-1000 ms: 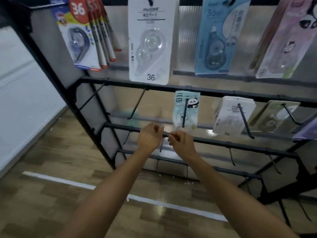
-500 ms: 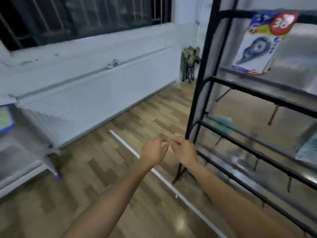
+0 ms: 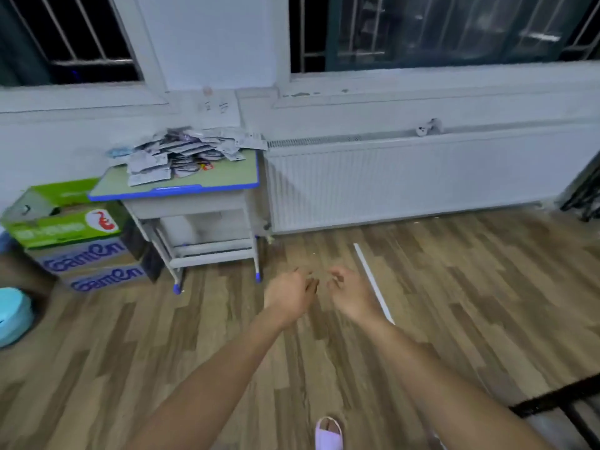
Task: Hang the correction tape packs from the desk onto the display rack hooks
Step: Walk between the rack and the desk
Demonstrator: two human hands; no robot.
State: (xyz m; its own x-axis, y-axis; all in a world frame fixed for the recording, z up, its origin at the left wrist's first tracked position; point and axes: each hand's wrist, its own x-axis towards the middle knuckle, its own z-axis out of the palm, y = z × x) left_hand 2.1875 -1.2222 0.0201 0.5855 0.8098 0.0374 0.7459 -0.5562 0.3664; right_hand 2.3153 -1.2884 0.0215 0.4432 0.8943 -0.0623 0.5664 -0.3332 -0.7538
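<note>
A heap of correction tape packs [image 3: 185,151] lies on a small desk [image 3: 224,177] with a green top and blue edge, against the wall at the left. My left hand [image 3: 289,295] and my right hand [image 3: 349,295] hang out in front of me over the wooden floor, a small gap between them. Both have loosely curled fingers and hold nothing. The desk is well beyond them, up and to the left. Of the black display rack, only a base piece [image 3: 565,397] shows at the bottom right.
Stacked cardboard boxes [image 3: 65,235] stand left of the desk, and a light blue round object [image 3: 13,315] sits at the far left edge. A white radiator [image 3: 406,180] runs along the wall under barred windows. A white strip [image 3: 373,284] crosses the floor. My slippered foot [image 3: 328,433] shows below.
The view has swung left, away from the rack and round to the desk and the wall. My hands left the rack rail, touched fingertips midway, and now hang slightly apart and empty.
</note>
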